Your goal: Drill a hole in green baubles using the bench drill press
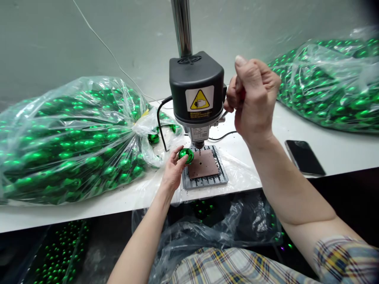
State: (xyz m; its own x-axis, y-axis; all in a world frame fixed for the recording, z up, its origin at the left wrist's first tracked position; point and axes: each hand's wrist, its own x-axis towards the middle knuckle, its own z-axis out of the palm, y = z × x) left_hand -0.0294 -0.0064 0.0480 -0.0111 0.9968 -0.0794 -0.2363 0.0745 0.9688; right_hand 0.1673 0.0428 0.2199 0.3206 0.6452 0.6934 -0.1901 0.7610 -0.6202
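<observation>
L hand [174, 169] clamped on green ball [186, 156], just L of drill bit [200, 152]; R hand [254, 96] curled beside drill [195, 73], can't tell if on a lever.

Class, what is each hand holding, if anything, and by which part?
The left hand holds a shiny green piece by its edge. The right hand is closed; what it grips, if anything, cannot be told.

Narrow gap under drill bit [199, 152]
</observation>
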